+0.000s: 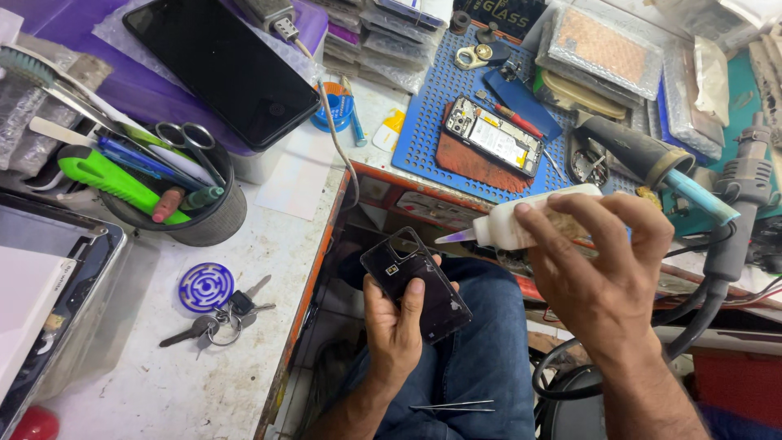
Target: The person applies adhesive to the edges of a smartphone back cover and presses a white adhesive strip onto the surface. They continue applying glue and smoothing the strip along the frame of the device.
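Observation:
My left hand [397,326] holds a dark phone back cover [415,281] over my lap, inner side up, thumb resting on its middle. My right hand [599,265] grips a white squeeze bottle [529,222] lying sideways. Its thin nozzle points left and ends a little above and right of the cover's upper edge. An opened phone [494,135] with bare insides lies on a reddish pad on the blue perforated mat [432,122] further back.
Thin tweezers [453,405] rest on my jeans. On the white bench to the left are a key bunch [220,311], a black cup of tools [183,208] and a black tablet [220,67]. A hot-air handle [745,179] with its hose stands at right.

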